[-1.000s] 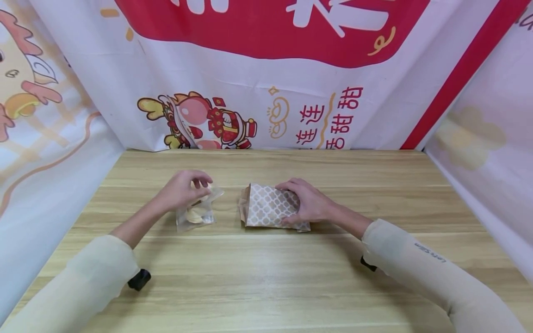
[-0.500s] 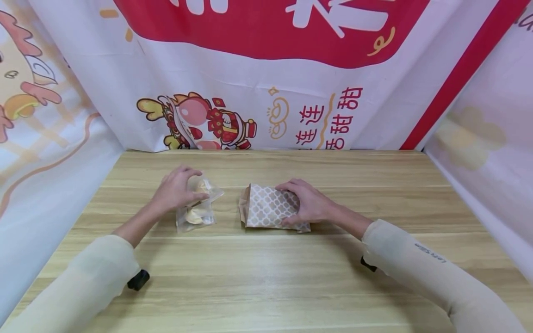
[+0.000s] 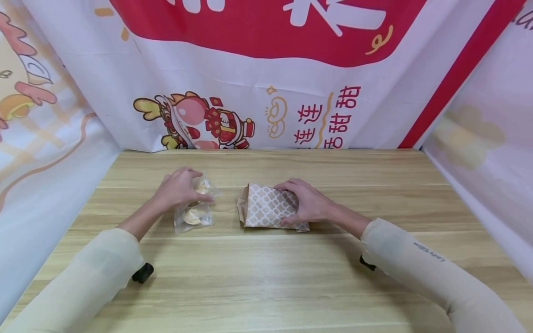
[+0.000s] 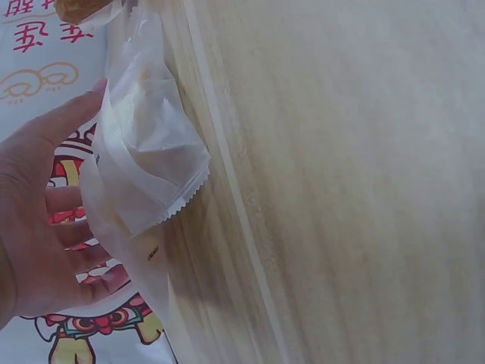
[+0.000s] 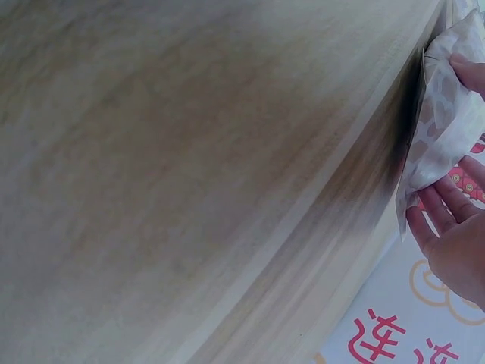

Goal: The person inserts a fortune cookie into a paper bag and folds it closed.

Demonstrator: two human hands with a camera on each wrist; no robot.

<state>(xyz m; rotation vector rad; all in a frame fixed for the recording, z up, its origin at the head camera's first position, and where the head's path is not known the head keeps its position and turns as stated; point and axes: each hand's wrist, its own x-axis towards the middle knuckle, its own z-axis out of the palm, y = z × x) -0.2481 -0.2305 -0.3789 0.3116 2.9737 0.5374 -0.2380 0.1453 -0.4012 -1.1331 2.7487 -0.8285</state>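
Two clear plastic packets with pale yellowish pieces inside lie on the table, left of the middle; the near packet (image 3: 195,215) shows more fully than the far packet (image 3: 202,187). My left hand (image 3: 178,188) is spread around the far packet, thumb and fingers apart on either side of it. In the left wrist view, the thumb comes up to a packet's edge (image 4: 144,144), and the fingers extend behind it. A patterned tan-and-white paper bag (image 3: 268,206) lies on its side, mouth facing left. My right hand (image 3: 307,201) grips its closed end, thumb on the near side, fingers on the far side.
The wood-grain table (image 3: 266,277) carries both packets and the bag. A printed white-and-red cloth (image 3: 233,64) hangs at its back edge, with more cloth at left and right. A black wrist device (image 3: 143,273) shows under the left sleeve.
My left hand's fingers have spread from a more curled pose above the packets, and the hand has shifted slightly toward the right. The right hand and the bag stay put; the head view shifts slightly.
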